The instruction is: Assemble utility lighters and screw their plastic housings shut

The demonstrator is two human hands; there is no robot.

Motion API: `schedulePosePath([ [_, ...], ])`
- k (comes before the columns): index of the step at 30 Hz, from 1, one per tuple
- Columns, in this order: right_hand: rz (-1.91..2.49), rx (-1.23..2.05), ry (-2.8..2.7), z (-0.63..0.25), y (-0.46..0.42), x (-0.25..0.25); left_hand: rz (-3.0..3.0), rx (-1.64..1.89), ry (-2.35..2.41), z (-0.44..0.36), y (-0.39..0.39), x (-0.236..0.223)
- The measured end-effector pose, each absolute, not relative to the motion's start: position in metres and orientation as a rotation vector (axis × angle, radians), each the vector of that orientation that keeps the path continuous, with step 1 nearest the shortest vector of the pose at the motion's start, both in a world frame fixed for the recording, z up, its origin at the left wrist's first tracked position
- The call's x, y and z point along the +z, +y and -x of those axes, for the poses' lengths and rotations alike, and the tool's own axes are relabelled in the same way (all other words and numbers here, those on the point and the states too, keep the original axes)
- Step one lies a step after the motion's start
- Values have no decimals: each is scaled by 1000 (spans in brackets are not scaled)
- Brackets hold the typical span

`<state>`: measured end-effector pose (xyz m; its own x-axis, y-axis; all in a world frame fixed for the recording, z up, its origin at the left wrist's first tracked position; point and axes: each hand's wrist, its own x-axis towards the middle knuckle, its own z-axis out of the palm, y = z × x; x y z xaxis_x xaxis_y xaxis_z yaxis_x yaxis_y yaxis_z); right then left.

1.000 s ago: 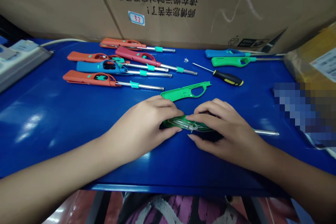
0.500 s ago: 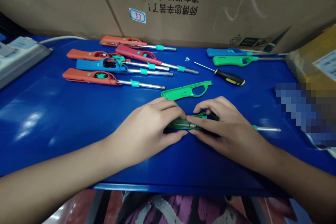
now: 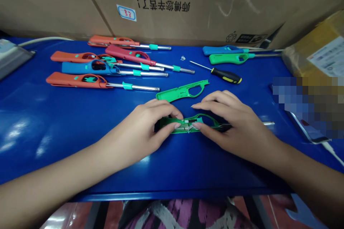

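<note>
An opened green gas lighter (image 3: 192, 130) lies on the blue table with its inner parts showing, a clear tube-like piece among them. My left hand (image 3: 154, 121) wraps its handle end, index finger and thumb pressing on the inside. Over the trigger end is my right hand (image 3: 232, 118); its thumb touches the inner parts while the other fingers are raised and spread apart. The lighter's metal tip (image 3: 268, 123) pokes out beyond the right hand, which hides most of the rod. Just behind lies the loose green half shell (image 3: 178, 92), hollow side up.
Several orange, red and blue lighters (image 3: 76, 79) lie at the back left. A black-and-yellow screwdriver (image 3: 227, 75) and small screws (image 3: 183, 58) sit behind the shell. Blue and green lighters (image 3: 227, 58) lie at the back right, before a large carton (image 3: 161, 25). A phone (image 3: 309, 128) lies at right.
My right index finger has lifted off the lighter and spread away from the thumb, uncovering the inner parts. My left hand stays on the handle. The whole view has shifted slightly.
</note>
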<state>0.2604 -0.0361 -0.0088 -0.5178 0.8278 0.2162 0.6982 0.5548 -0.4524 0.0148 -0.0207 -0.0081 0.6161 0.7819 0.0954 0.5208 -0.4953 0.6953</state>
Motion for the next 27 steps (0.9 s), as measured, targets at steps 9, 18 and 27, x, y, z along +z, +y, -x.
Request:
schedulePosePath([
  [9, 1323, 536, -2356, -253, -36, -15, -2230, 541, 970, -14, -26, -12],
  [18, 1379, 566, -2278, -250, -36, -17, -2282, 591, 1001, -16, -29, -10],
  [27, 1377, 602, -2266, -251, -37, -18, -2593, 659, 951, -15, -35, -12],
])
